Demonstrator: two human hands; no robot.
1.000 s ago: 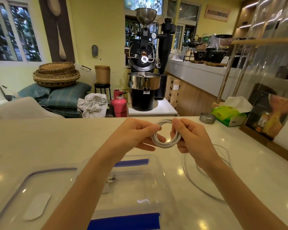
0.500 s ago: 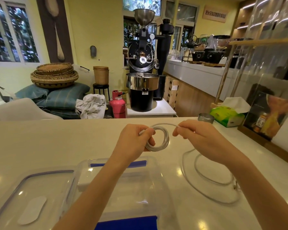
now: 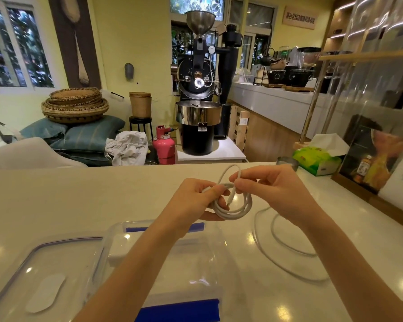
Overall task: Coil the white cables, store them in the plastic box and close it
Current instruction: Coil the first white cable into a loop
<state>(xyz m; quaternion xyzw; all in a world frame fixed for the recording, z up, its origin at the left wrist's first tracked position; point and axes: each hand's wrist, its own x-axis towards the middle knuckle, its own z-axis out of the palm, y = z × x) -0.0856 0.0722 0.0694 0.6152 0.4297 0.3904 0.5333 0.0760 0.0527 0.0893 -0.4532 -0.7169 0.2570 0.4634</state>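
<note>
While our left hand [image 3: 196, 201] pinches the white cable coil [image 3: 233, 205] so it holds shape, our right hand [image 3: 272, 189] grips its loose end – plastic box [image 3: 163, 259] open below on the counter [image 3: 56, 201], second cable [image 3: 286, 247] beside it.

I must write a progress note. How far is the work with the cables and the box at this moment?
Done: the plastic box stands open, its lid lying beside it.

In hand: the left hand holds a small coil of white cable; the right hand pinches its last loop near the plug end.

Left: a second cable lies loose on the counter, uncoiled. No coil shows in the box, and closing remains.
</note>
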